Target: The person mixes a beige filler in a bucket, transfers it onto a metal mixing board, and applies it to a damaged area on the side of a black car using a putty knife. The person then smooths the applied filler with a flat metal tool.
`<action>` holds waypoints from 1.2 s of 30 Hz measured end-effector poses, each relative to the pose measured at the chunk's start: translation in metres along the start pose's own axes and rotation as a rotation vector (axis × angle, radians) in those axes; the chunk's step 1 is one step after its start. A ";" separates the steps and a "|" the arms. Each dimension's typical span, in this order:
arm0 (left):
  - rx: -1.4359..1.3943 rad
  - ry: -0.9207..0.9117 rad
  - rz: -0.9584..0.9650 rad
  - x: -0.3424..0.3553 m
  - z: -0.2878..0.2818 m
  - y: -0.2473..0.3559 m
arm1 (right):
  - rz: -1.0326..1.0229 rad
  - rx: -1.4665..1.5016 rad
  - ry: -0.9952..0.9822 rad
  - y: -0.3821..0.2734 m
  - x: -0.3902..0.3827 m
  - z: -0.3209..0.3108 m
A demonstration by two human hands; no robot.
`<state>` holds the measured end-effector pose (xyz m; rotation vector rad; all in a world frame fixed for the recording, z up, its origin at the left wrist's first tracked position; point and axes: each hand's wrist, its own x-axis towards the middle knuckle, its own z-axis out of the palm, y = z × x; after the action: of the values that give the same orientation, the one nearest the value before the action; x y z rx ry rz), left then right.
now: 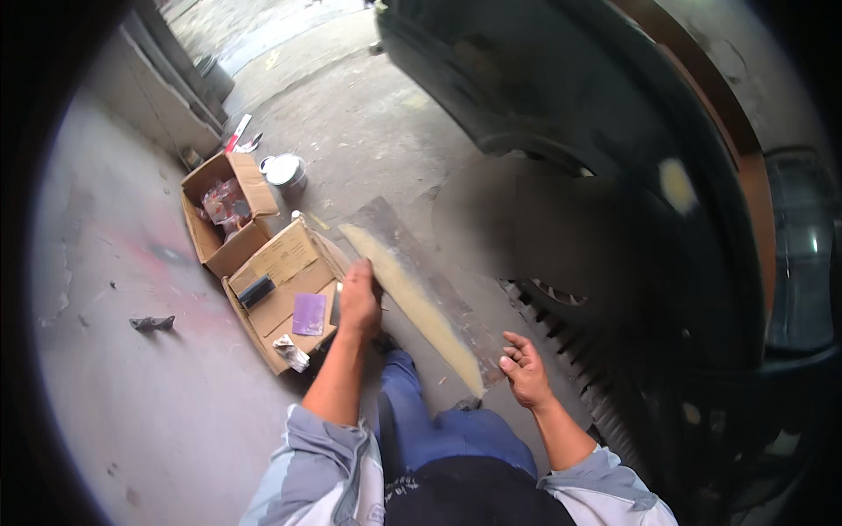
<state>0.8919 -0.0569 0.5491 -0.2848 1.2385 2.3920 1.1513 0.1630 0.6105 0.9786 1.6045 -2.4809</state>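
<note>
A long, narrow panel point(421, 302) slants across the space before me, from far left to near right. Pale yellow filler covers its near side, and the far side is grey-brown and stained. My left hand point(358, 302) is closed at the panel's left edge, its thumb upward; the other fingers are largely hidden. Beside the panel's near right end, my right hand point(526, 373) is open, with fingers apart and slightly bent. I see nothing held in it.
Left of the panel, a cardboard box point(279, 254) carries a purple sheet point(309, 314), a dark block point(256, 291) and a crumpled white piece point(290, 351). Behind are an open carton point(203, 235) and a metal can point(286, 172). A dark vehicle point(614, 114) stands at right.
</note>
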 end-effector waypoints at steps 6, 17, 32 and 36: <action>0.262 -0.158 0.106 -0.135 0.165 -0.014 | -0.165 -0.423 0.103 -0.013 -0.141 -0.079; 0.344 -1.180 0.039 -0.397 0.391 -0.144 | -0.856 -0.084 0.928 -0.027 -0.354 -0.165; 0.792 -2.470 -0.151 -0.671 0.362 -0.379 | -1.328 0.664 1.846 0.077 -0.672 -0.300; 0.978 -2.666 -0.254 -0.748 0.365 -0.438 | -1.126 0.449 2.116 0.123 -0.776 -0.346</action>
<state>1.7633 0.2546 0.7184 1.9286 0.3535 0.1171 1.9843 0.1601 0.8173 4.6703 1.6344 -0.9902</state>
